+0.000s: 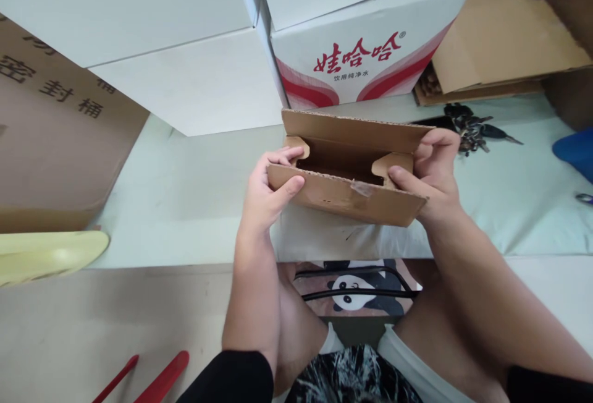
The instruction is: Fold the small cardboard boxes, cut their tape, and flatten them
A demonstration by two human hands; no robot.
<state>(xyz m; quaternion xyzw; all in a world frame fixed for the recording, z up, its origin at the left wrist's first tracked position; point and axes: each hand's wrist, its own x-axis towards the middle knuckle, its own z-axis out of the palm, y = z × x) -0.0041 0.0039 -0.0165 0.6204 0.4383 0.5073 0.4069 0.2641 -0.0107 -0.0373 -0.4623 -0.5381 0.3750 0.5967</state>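
Note:
A small brown cardboard box (343,199) is held up in front of me over the pale green cloth. Its long flaps stand up and its two small end flaps lean over the dark opening; what lies inside is too dark to see. My left hand (273,186) grips the left end, thumb on the near flap and fingers at the left end flap. At the right end, my right hand (435,168) is wrapped around the corner, its thumb against the right end flap. A scrap of clear tape (361,188) clings to the near flap's edge.
Behind the box stand a white and red carton (352,63) and large white boxes (185,88). A bunch of keys (470,128) lies on the cloth (176,205) at right, near folded cardboard (504,38). A big brown carton (50,125) stands left, beside a yellow object (50,251).

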